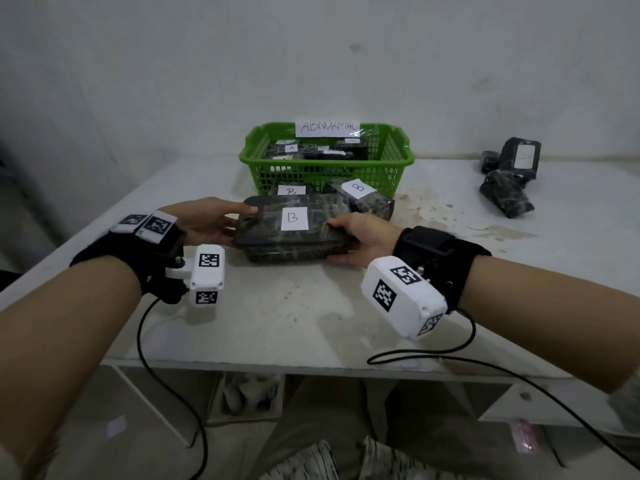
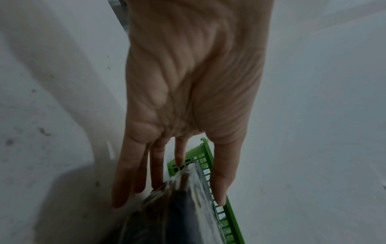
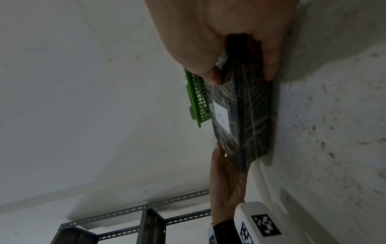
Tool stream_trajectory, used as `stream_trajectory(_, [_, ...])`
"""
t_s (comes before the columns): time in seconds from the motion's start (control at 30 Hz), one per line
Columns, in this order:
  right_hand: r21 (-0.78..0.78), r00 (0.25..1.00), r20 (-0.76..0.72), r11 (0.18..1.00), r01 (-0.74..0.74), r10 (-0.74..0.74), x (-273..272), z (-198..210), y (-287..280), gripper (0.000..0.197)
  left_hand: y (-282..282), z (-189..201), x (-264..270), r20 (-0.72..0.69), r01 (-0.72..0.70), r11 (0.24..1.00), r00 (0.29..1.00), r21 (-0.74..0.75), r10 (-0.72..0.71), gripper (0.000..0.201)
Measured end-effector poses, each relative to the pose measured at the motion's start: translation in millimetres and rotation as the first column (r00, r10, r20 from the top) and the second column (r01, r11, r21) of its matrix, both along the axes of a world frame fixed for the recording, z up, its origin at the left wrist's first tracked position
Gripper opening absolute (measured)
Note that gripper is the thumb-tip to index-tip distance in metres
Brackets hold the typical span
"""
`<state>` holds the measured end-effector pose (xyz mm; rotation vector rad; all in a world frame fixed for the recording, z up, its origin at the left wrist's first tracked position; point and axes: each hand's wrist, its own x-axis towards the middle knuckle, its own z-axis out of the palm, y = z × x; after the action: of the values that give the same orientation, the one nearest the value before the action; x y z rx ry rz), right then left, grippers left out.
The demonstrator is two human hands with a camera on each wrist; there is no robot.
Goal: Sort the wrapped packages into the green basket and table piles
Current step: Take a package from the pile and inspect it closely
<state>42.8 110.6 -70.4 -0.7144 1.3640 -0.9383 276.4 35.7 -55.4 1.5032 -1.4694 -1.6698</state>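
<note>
So the big dark plastic-wrapped package with the white "B" label (image 1: 292, 228) sits on the white stained bench (image 1: 311, 317), right in front of the green plastic mesh basket (image 1: 325, 168) tagged ABNORMAL. The right hand (image 1: 363, 242) grips its right end, thumb on top and fingers underneath. The left hand (image 1: 207, 220) has straight fingers flat against the left end, not curled round it. Two smaller B-labelled wrapped packages (image 1: 360, 199) lie just behind, touching it. More dark wrapped bundles (image 1: 507, 195) wait far right. Risk, I'd guess: slick wrap (looks shiny) slipping from that one-sided grip, or the package shoving the B pile into the basket.
</note>
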Motion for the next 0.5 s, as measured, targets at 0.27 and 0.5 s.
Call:
stream_trajectory(0.27, [0.107, 0.975, -0.194, 0.99, -0.091, 0.111, -3, 11, -5, 0.02, -7, 4, 0, 0.082, 0.071, 0.997, 0.994, -0.036, -0.068, 0.021])
stream_trajectory(0.5, [0.122, 0.963, -0.232, 0.986, -0.112, 0.138, -19, 14, -3, 0.023, -17, 39, 3, 0.239, 0.046, 0.993, 0.971, -0.112, -0.018, 0.023])
